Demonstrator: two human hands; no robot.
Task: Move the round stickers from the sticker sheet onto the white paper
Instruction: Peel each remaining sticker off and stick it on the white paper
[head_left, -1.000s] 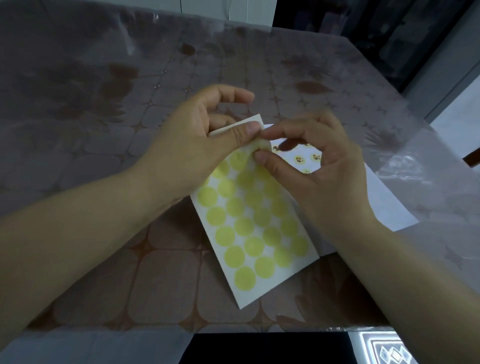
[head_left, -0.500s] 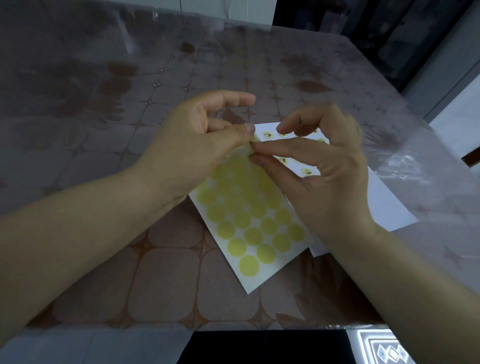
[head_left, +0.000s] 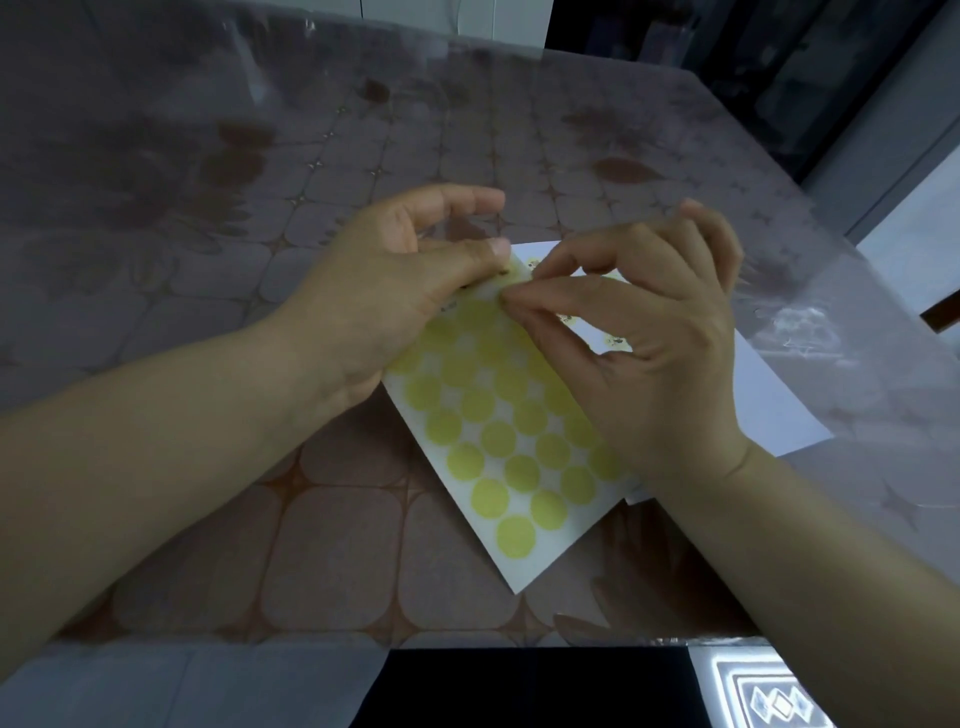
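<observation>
The sticker sheet, white with several round yellow stickers, lies tilted on the table in front of me. My left hand pinches its far corner between thumb and fingers. My right hand pinches a yellow round sticker at that same corner with thumb and forefinger. The white paper lies under and to the right of the sheet, mostly covered by my right hand. A few small stickers with dark marks show on it between my fingers.
The table has a brown patterned cloth under clear plastic film. Its near edge runs just below the sheet. A dark doorway stands beyond the far right corner.
The sticker sheet has slid a little down and right. My right thumb and forefinger have closed on a sticker at the sheet's far corner, and more of the white paper shows.
</observation>
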